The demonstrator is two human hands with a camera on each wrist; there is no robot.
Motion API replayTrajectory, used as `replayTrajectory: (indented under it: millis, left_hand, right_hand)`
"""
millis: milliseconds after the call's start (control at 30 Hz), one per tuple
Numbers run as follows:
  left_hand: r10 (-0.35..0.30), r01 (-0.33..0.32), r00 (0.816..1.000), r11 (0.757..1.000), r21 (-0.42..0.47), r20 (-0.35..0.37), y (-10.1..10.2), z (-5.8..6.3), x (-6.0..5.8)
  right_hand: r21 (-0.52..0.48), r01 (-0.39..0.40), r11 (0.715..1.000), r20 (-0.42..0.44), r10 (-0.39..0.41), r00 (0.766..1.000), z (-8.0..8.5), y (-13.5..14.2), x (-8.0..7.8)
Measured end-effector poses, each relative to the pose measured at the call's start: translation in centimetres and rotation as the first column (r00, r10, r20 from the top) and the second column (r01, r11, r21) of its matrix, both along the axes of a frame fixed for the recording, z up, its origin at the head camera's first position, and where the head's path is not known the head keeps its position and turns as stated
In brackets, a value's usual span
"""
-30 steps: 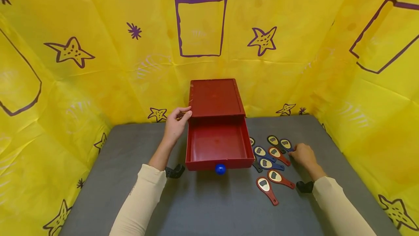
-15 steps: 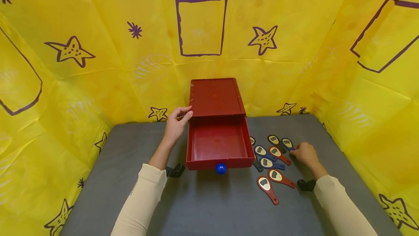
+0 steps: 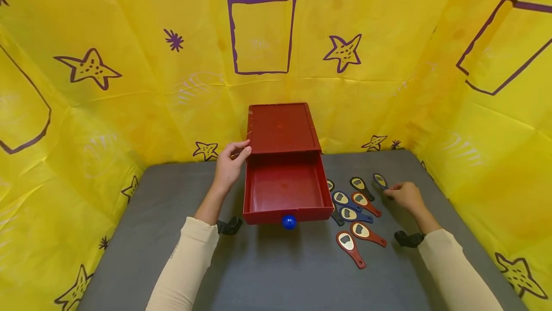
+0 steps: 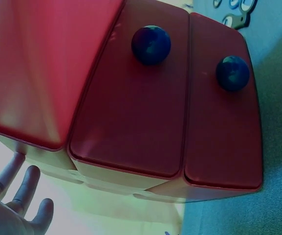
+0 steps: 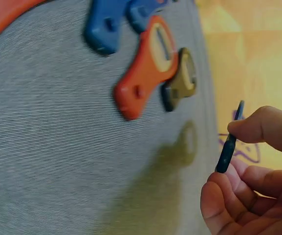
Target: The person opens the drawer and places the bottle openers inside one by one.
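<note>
A red drawer cabinet (image 3: 282, 129) stands at the back, its top drawer (image 3: 276, 215) pulled out and showing a bare red floor. My left hand (image 3: 229, 165) rests on the cabinet's left side by the top front corner; in the left wrist view its fingers (image 4: 26, 188) are fairly straight and spread along that side. Between thumb and fingers my right hand (image 3: 407, 196) pinches the handle of a blue bottle opener (image 3: 380, 181), held above the table with a shadow beneath. In the right wrist view this opener (image 5: 227, 152) appears edge-on. Several red, blue and black bottle openers (image 3: 361, 201) lie nearby.
Two shut lower drawers with blue knobs (image 4: 151, 45) show in the left wrist view. Another blue knob (image 3: 289, 222) sticks out from the open drawer's front. Yellow patterned cloth (image 3: 194, 62) walls the grey table (image 3: 267, 272) at the back and sides.
My right hand has lifted the blue bottle opener off the table and moved slightly right with it. The left hand stays at the cabinet.
</note>
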State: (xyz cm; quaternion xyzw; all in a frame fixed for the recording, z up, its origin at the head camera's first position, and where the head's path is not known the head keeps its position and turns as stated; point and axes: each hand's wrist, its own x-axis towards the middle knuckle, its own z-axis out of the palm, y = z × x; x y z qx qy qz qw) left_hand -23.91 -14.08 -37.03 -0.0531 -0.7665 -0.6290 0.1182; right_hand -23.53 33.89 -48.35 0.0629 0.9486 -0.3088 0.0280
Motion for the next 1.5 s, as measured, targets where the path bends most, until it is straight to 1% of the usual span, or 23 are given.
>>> replayTrajectory:
  millis: [167,300,500,700,867,1133,1500]
  left_hand:
    - [-0.031,0.031,0.999,1.000,-0.004,-0.021,0.6,0.3,-0.6]
    - [-0.025,0.025,0.999,1.000,0.005,-0.023,0.7,0.3,-0.7]
    - [-0.019,0.020,0.999,0.999,0.030,-0.029,0.3,0.0,-0.5]
    - [-0.010,0.011,0.999,0.999,0.042,-0.033,0.2,0.0,-0.5]
    - [-0.014,0.015,1.000,0.999,0.035,-0.021,0.3,-0.1,-0.4]
    - [-0.021,0.023,0.999,0.999,0.045,-0.032,0.2,-0.4,-0.2]
    - [-0.010,0.011,1.000,0.999,0.046,-0.026,0.1,-0.4,-0.1]
  right_hand:
    - [-0.040,0.024,0.999,-0.023,-0.025,0.999,2.3,0.6,0.3]
    - [-0.072,0.034,0.997,-0.047,-0.037,0.998,3.9,0.5,0.2]
    - [-0.063,-0.003,0.998,-0.112,-0.004,0.994,6.7,-0.5,-0.1]
    - [-0.045,-0.031,0.999,-0.217,0.020,0.976,9.2,-1.8,-0.2]
    - [-0.038,-0.051,0.998,-0.272,0.039,0.961,10.6,-2.9,0.2]
    - [-0.039,-0.094,0.995,-0.327,0.076,0.942,12.7,-4.8,1.0]
    - [-0.047,-0.140,0.989,-0.417,0.108,0.903,15.0,-8.1,1.5]
